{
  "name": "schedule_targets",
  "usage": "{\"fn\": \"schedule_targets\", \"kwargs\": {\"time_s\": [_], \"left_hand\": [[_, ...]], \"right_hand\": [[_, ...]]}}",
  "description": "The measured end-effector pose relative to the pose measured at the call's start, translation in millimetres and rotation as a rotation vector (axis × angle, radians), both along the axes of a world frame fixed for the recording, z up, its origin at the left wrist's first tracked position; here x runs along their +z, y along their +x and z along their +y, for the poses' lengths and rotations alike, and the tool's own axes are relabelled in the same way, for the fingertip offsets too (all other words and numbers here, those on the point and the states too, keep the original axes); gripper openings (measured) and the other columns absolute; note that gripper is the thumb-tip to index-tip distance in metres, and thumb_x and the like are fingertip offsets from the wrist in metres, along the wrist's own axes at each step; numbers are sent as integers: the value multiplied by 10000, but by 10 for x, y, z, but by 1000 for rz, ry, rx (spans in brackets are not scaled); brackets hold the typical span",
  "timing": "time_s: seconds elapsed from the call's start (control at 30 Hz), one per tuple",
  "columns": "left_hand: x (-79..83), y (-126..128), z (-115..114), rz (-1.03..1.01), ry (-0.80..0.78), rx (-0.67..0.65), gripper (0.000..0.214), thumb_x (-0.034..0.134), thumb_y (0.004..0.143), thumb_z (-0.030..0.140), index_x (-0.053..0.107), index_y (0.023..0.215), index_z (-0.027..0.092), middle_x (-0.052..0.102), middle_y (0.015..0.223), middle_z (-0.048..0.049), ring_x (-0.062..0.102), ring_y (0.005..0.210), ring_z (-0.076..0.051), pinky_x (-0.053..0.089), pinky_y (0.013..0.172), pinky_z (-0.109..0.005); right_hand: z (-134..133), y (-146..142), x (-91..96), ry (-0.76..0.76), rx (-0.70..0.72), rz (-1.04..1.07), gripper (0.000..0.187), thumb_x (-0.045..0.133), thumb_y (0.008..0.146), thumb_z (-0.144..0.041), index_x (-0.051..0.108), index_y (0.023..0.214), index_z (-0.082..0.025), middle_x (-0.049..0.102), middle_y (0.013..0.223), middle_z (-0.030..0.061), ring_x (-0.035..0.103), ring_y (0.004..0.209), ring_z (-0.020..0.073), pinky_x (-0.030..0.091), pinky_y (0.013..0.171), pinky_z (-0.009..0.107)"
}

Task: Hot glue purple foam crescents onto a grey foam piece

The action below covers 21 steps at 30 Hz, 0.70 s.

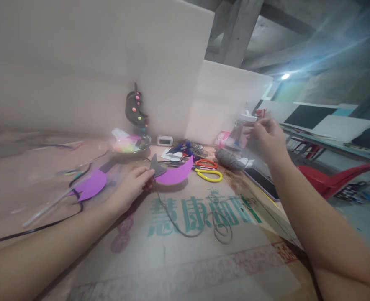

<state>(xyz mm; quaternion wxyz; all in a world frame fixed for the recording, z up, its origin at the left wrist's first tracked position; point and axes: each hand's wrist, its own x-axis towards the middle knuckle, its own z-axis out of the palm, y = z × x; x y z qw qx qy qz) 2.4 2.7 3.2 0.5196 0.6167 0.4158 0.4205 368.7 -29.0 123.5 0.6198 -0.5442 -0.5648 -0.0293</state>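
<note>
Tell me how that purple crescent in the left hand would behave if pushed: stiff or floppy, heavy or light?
The purple crescent is probably fairly stiff: its free end juts from the left hand without drooping. It looks thin and flat, so it is likely light. Its narrow tip might crease if pushed.

The left hand [139, 179] and right hand [269, 138] are bare, as are the 2 forearms [310, 205], both long, smooth and gently tapered.
</note>
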Motion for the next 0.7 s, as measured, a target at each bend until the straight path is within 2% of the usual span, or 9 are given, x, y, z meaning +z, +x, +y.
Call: {"fn": "schedule_targets", "kwargs": {"time_s": [0.03,0.13,0.2,0.33,0.4,0.47,0.57,0.7], "left_hand": [[-1,-2,0,3,-1,5,281,551,800,401,493,656,166,484,573,35,426,539,-93,312,526,-215],[-5,-1,-1,4,-9,7,280,546,801,390,484,645,166,485,566,31,432,537,-95,317,530,-218],[-13,1,5,-10,-13,1,275,551,797,384,482,644,166,486,563,31,434,533,-96,315,530,-221],[-54,3,43,-40,-10,-13,290,565,796,395,479,640,166,470,562,37,423,535,-94,314,539,-224],[-75,1,59,-42,14,-18,307,564,801,400,471,624,167,459,563,38,422,540,-95,319,545,-228],[-79,0,57,-41,23,-26,305,556,810,398,474,629,167,460,578,38,419,546,-95,323,552,-230],[-48,5,24,-28,54,-36,286,540,821,361,472,624,165,452,579,39,410,553,-90,313,559,-228],[2,6,-9,-1,63,-30,288,534,822,366,466,625,168,440,561,42,389,537,-89,280,535,-229]], "right_hand": [[-20,-6,6,-80,-39,-62,132,569,828,-336,517,824,-215,702,838,38,635,655,143,491,594,265],[-80,-54,-3,-535,-46,-314,190,604,808,-371,624,752,-191,678,676,37,621,621,168,476,598,285],[-103,-95,-18,-707,-54,-453,263,567,827,-400,654,705,-184,675,650,36,616,613,170,456,598,283],[-98,-216,-54,-656,-193,-606,321,513,856,-414,654,687,-180,673,665,26,573,586,146,387,557,261],[-79,-330,-108,-637,-150,-614,332,507,864,-425,643,694,-175,665,662,29,560,585,142,376,549,255],[-53,-490,-214,-609,-44,-555,325,497,874,-437,641,751,-174,666,685,32,570,607,146,394,559,252],[-13,-777,-465,-577,194,-362,305,505,872,-450,629,929,-178,674,758,38,600,640,152,451,586,257],[10,-1099,-812,-652,466,-61,343,578,827,-459,558,1030,-185,654,712,14,575,559,134,468,557,267]]}}
